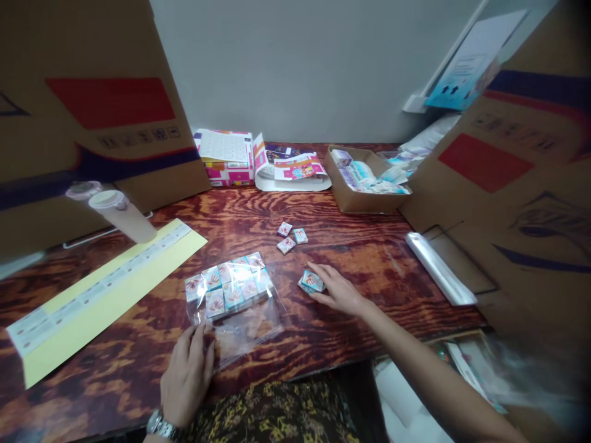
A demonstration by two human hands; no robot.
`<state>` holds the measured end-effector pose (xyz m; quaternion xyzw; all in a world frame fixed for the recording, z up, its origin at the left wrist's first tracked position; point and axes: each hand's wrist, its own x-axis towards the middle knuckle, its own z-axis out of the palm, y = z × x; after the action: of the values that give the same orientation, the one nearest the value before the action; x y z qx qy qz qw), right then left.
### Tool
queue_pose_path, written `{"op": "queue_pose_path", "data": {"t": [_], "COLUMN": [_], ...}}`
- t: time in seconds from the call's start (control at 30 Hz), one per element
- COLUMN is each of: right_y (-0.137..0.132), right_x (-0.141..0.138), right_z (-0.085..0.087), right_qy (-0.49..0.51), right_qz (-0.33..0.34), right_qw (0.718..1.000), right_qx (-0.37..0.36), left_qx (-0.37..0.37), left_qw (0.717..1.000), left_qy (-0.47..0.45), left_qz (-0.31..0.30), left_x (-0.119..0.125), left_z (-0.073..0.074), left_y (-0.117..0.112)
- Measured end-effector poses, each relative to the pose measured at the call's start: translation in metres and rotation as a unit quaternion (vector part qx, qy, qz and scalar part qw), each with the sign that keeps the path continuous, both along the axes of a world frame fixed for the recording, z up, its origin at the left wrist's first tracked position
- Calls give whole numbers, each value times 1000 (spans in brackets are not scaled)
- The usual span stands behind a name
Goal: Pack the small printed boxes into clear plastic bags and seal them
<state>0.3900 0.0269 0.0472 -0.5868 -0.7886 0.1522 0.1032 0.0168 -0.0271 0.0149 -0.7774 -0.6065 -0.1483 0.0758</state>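
A clear plastic bag (258, 329) lies on the table with two rows of small printed boxes (233, 294) in its far part. At the bag's near left corner, my left hand (188, 360) has its fingers closed on the plastic. To the right of the bag, my right hand (339, 290) grips a small box (311, 280) between thumb and fingers; this box seems to rest on another, partly hidden one. Just beyond it, three loose small boxes (286, 245) lie close together on the wood.
Yellow sheet with a label strip (115, 295) and a frosted bottle (122, 215) stand left. Large cartons (115, 55) (521, 203) flank the dark wooden table (369, 246). At the back are printed cardboard (295, 169) and an open box of packets (364, 200); a plastic roll (438, 267) lies right.
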Motion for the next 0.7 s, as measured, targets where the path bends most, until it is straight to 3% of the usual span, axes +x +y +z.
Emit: {"op": "queue_pose_path", "data": {"t": [0.1,0.3,0.5,0.7], "right_y": [-11,-30,-38,-33], "right_x": [6,-7,-13,-16], "right_z": [-3,-23,-46,-50], "right_qy": [26,46,45,65], "right_qz": [-15,-114,-107,-98], "right_qw": [998,984,985,981], "right_qx": [50,132,127,153], "left_qx": [-3,4,9,-7], "left_qw": [1000,1000,1000,1000], "left_qy": [-5,-6,-15,-13], "left_qz": [-1,1,-3,8], "left_x": [0,1,1,0], "left_z": [0,2,0,-1], "left_y": [-1,-2,-1,-3]}}
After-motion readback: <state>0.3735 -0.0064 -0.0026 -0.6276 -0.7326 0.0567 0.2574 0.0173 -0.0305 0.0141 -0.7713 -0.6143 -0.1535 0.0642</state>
